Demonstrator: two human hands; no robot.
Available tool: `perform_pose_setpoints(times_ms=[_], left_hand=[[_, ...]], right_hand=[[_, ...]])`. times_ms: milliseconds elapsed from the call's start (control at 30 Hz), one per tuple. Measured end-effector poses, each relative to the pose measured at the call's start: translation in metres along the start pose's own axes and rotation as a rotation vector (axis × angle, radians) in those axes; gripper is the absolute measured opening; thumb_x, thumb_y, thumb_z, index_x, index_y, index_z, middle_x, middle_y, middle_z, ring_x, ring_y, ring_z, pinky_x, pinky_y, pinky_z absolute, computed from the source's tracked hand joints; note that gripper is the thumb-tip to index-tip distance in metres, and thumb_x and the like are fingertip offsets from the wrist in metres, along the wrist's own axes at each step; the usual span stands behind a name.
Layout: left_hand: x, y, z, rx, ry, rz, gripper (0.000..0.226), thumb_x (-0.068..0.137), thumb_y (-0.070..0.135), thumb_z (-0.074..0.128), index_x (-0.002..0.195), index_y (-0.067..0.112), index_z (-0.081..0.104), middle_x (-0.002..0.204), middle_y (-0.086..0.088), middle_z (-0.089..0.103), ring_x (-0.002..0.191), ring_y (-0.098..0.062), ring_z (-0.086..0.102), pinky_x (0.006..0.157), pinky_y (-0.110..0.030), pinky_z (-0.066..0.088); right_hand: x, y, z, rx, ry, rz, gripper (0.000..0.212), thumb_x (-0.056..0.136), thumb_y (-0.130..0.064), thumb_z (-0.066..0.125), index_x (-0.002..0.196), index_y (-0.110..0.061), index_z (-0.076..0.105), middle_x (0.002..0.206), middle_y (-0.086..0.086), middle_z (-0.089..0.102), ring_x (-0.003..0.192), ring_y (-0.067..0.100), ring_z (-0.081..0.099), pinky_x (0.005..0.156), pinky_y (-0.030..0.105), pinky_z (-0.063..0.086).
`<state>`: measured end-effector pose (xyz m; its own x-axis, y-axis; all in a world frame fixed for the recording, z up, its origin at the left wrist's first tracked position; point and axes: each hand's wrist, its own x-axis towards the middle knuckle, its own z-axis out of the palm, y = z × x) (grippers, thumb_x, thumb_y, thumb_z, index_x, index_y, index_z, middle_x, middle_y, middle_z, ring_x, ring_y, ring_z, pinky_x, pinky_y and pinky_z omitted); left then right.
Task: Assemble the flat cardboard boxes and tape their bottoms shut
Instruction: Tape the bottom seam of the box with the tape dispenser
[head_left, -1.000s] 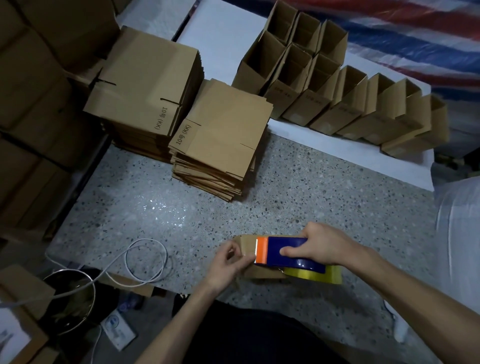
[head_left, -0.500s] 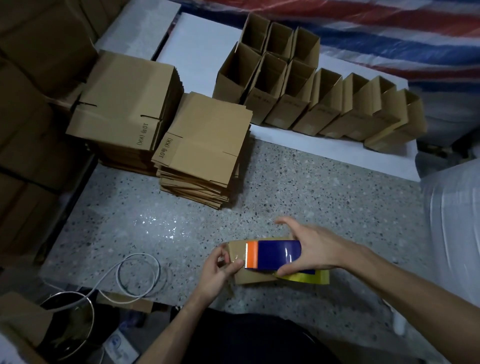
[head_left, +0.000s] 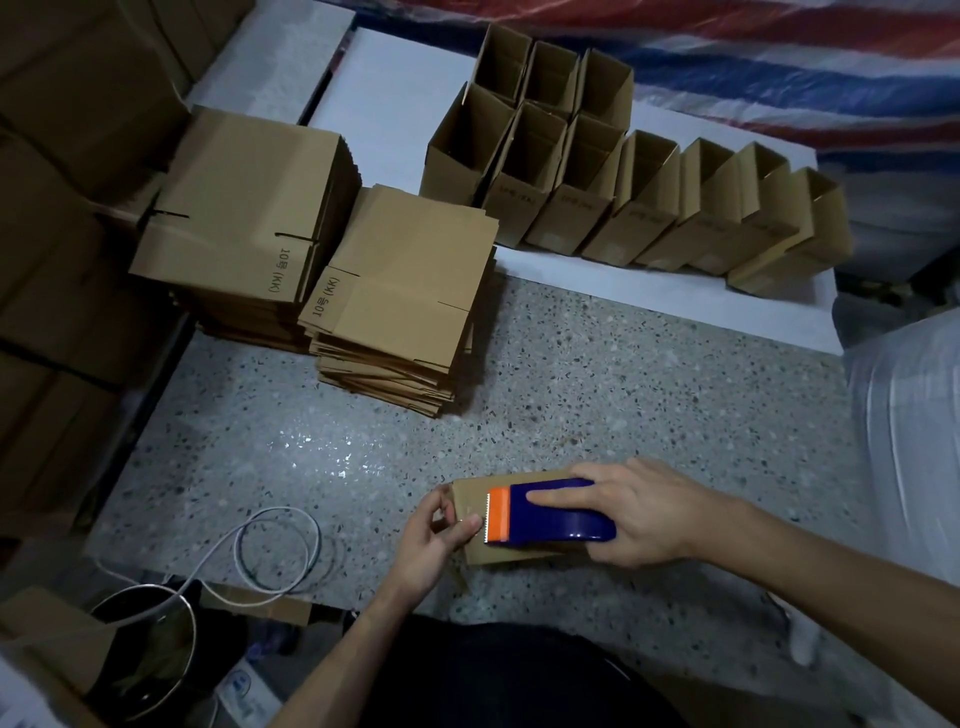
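Speckled surface (head_left: 623, 405); flat box stacks (head_left: 405, 291), white cable (head_left: 278, 545), white board (head_left: 649, 291), small box (head_left: 514, 553)

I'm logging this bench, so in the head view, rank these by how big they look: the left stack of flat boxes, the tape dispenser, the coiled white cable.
1. left stack of flat boxes: clearly largest.
2 and 3. tape dispenser and coiled white cable: look alike, so unranked.

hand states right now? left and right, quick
Left hand: closed, pinching the left end of the box.
Right hand: closed, gripping the tape dispenser over the box.
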<state>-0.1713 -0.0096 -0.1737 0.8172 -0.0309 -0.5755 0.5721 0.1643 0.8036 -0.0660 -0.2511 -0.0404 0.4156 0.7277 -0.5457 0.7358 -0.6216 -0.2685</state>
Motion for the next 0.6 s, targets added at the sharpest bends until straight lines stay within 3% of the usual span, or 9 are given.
perform_pose_setpoints(times_ms=[133, 233, 367, 467, 600], left_hand=[[0.002, 0.003, 0.001, 0.064, 0.018, 0.012, 0.024, 0.090, 0.006, 0.070, 0.081, 0.017, 0.050, 0.118, -0.012, 0.066, 0.107, -0.035, 0.068, 0.089, -0.059, 0.056], [0.002, 0.005, 0.002, 0.110, 0.035, 0.024, 0.028, 0.089, 0.006, 0.072, 0.080, 0.012, 0.046, 0.118, -0.015, 0.065, 0.110, -0.039, 0.065, 0.089, -0.060, 0.055], [0.001, 0.007, 0.000, 0.105, 0.030, 0.035, 0.042, 0.080, 0.023, 0.076, 0.079, 0.002, 0.041, 0.113, -0.002, 0.064, 0.108, -0.041, 0.063, 0.087, -0.059, 0.053], [0.002, 0.005, -0.001, 0.114, 0.008, 0.026, 0.044, 0.077, 0.031, 0.076, 0.080, 0.003, 0.043, 0.124, 0.002, 0.061, 0.113, -0.036, 0.062, 0.094, -0.061, 0.052], [0.004, 0.001, -0.004, 0.119, 0.017, 0.003, 0.045, 0.075, 0.038, 0.078, 0.089, 0.004, 0.052, 0.132, -0.004, 0.057, 0.119, -0.037, 0.059, 0.097, -0.061, 0.051]], right_hand=[[-0.015, 0.006, 0.001, 0.032, 0.025, -0.001, 0.064, 0.095, -0.054, 0.045, 0.151, -0.058, 0.014, 0.120, -0.011, 0.047, 0.095, 0.009, 0.053, 0.070, 0.028, 0.036], [-0.030, 0.020, 0.000, 0.041, 0.004, 0.038, 0.068, 0.094, -0.058, 0.044, 0.144, -0.069, -0.001, 0.114, -0.014, 0.043, 0.089, 0.004, 0.047, 0.075, 0.026, 0.043], [-0.064, 0.065, 0.000, 0.074, 0.013, 0.118, 0.068, 0.094, -0.061, 0.042, 0.138, -0.076, -0.008, 0.108, -0.013, 0.044, 0.087, 0.004, 0.052, 0.079, 0.030, 0.049], [-0.099, 0.098, 0.001, 0.112, 0.010, 0.163, 0.078, 0.094, -0.047, 0.054, 0.140, -0.074, -0.002, 0.101, -0.008, 0.047, 0.080, 0.007, 0.053, 0.071, 0.032, 0.051], [-0.118, 0.121, 0.003, 0.063, 0.053, 0.182, 0.077, 0.088, -0.036, 0.063, 0.148, -0.061, 0.023, 0.093, -0.009, 0.049, 0.069, 0.002, 0.047, 0.058, 0.017, 0.039]])
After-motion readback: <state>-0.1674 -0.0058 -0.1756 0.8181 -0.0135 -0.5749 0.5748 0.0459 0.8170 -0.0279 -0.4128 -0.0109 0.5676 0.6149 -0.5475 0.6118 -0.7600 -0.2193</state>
